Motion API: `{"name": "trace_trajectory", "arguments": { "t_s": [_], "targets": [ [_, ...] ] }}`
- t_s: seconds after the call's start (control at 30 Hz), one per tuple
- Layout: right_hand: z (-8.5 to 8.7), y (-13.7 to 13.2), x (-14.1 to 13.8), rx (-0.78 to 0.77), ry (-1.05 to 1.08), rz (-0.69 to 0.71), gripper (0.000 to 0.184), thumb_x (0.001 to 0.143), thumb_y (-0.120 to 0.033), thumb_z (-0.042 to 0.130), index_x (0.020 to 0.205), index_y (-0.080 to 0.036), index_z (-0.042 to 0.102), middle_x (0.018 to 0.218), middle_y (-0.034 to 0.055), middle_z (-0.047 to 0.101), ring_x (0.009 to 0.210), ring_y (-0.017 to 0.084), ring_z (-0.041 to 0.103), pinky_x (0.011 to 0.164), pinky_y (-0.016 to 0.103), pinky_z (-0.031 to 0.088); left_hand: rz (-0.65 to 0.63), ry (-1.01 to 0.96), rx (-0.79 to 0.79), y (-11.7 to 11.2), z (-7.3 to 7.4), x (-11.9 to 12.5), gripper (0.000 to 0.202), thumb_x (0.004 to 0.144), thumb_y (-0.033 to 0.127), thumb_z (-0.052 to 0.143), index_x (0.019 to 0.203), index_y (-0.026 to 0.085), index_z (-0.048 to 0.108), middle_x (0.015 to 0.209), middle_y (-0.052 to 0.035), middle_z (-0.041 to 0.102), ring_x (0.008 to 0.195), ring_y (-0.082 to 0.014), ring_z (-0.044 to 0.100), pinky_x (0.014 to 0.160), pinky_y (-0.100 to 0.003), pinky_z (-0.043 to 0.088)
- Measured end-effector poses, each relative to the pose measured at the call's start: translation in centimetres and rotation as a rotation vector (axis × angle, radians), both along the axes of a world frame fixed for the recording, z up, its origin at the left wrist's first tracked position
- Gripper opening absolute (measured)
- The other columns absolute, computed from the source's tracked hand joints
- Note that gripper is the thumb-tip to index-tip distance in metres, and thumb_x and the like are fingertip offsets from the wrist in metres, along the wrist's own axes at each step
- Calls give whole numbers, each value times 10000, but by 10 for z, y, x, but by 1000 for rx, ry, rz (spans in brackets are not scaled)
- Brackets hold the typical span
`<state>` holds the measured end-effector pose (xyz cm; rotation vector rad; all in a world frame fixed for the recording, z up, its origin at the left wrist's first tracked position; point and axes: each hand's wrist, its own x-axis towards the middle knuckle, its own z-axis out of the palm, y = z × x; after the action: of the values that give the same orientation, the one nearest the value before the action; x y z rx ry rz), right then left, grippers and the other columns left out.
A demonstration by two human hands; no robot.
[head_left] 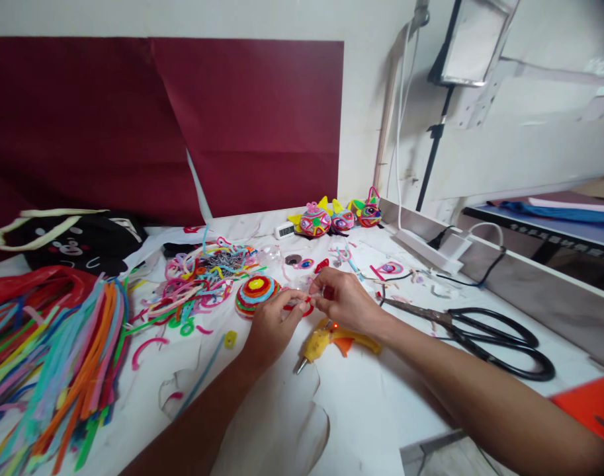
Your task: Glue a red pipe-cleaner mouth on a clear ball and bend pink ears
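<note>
Place: was a home craft corner | table held pipe cleaners, scissors, glue gun | finished ornaments stood by the wall | maroon paper served as backdrop

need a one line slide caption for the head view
Both hands, left hand and right hand, pinch a small red piece above a yellow glue gun, beside scissors.

Both forearms enter from the bottom edge and converge toward the centre of the view, the left from lower left, the right from lower right (bare, no sleeves visible). The left hand is curled, knuckles up, thumb and forefinger pinched together at the tips. The right hand faces it, fingers bent inward, fingertips meeting the left's.
</note>
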<state>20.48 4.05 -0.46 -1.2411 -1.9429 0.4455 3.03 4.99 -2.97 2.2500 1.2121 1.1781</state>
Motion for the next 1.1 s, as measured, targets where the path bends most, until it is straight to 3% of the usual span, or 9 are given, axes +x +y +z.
{"name": "trace_trajectory", "arguments": {
  "t_s": [0.33, 0.67, 1.1],
  "targets": [
    [-4, 0, -1, 15, -13, -4, 165, 708, -21, 621, 774, -172, 619, 724, -19, 567, 613, 103, 502, 606, 228, 366, 10, 2, 33, 0, 1, 0, 103, 807, 230, 576, 793, 192, 671, 773, -5, 731, 709, -155, 665, 676, -243, 499],
    [3, -4, -2, 16, -24, -5, 141, 714, -31, 609, 755, -166, 604, 724, -13, 568, 600, 103, 493, 596, 231, 360, 35, -14, 67, -4, 2, 1, 110, 797, 226, 565, 790, 198, 671, 777, -5, 726, 717, -155, 649, 697, -248, 491],
    [-2, 0, -3, 27, -8, -5, 143, 682, -60, 632, 772, -168, 603, 714, -14, 571, 617, 112, 504, 591, 232, 355, 53, -47, 9, -1, -6, 2, 122, 802, 238, 565, 806, 191, 677, 744, 6, 718, 642, -134, 622, 625, -226, 484]
  ]
}}
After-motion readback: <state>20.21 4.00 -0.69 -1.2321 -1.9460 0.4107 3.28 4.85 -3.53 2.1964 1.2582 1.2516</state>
